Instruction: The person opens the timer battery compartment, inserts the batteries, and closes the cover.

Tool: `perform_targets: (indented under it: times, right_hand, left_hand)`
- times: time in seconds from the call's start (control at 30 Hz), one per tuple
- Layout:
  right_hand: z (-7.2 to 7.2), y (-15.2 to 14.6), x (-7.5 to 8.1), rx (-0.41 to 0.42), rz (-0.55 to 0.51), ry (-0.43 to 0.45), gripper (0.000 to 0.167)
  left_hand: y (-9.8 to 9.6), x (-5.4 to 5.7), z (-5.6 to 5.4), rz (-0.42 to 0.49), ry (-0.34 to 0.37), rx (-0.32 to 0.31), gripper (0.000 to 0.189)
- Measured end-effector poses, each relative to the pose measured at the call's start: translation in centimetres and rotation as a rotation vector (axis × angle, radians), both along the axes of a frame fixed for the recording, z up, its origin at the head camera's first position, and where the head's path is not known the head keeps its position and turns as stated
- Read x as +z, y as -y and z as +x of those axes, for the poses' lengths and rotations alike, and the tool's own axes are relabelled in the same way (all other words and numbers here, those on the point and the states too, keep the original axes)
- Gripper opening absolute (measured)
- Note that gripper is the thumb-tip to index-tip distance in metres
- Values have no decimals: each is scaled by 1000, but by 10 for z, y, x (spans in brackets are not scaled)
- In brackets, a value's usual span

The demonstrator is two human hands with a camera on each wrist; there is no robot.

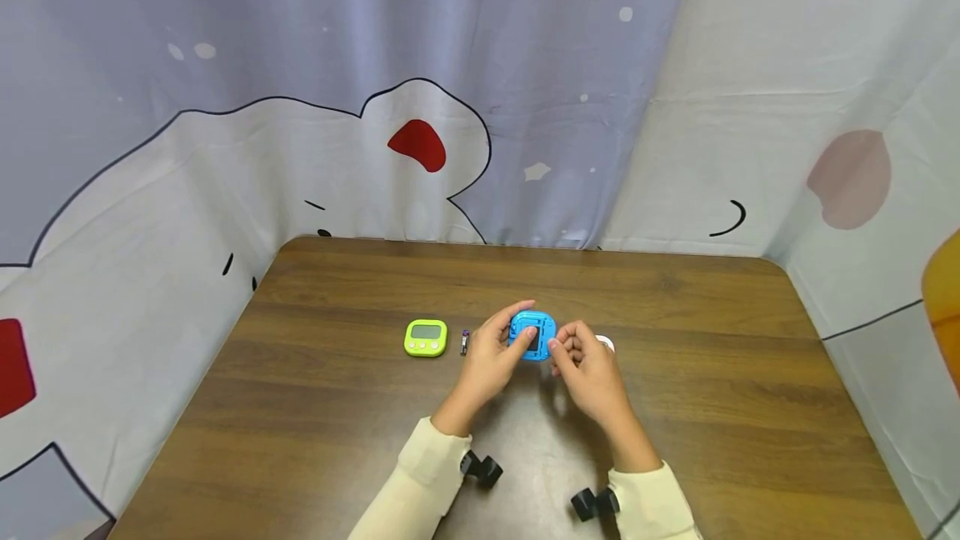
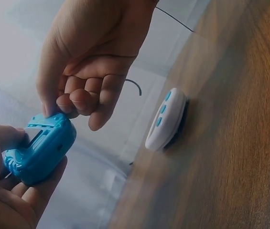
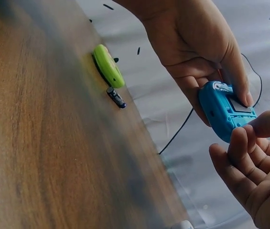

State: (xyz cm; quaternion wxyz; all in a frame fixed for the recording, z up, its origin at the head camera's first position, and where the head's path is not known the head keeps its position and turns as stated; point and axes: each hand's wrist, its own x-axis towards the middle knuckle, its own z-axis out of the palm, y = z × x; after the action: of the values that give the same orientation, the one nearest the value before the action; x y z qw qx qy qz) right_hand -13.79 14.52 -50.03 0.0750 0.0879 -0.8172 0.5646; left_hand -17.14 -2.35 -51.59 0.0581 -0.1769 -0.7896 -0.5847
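Note:
My left hand (image 1: 487, 361) grips a blue rounded device (image 1: 545, 326), shaped like a small digital timer, with the thumb across its upturned face. That face has a rectangular recessed area, dark in the head view, and moulded slots along the edges. At the device's right edge, my right hand (image 1: 594, 373) pinches with thumb and index finger; its other fingers are loosely curled. The device is held above the table. Whether anything small sits between the right fingertips is hidden. Left of the hands lies a small battery (image 1: 464, 342), beside a lime-green digital timer (image 1: 426, 338).
A white timer with blue buttons (image 2: 167, 119) lies on the table, mostly behind my right hand in the head view. The wooden tabletop (image 1: 315, 432) ends at a patterned curtain (image 1: 555, 148) at the back and sides.

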Motion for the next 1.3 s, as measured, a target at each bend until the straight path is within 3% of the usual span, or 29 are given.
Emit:
perform_targets:
  times: [0.17, 0.43, 0.93, 1.3]
  right_hand:
    - [7, 2, 17, 38, 5, -6, 6]
    - [-4, -8, -7, 59, 11, 20, 7]
    - [-5, -8, -9, 99, 25, 123, 10]
    - [-10, -12, -16, 192, -222, 87, 20]
  left_hand:
    - [0, 1, 1, -15, -12, -2, 40]
    - [-1, 1, 1, -15, 1, -5, 40]
    - [0, -2, 0, -39, -39, 19, 40]
    - [1, 1, 0, 37, 54, -25, 43]
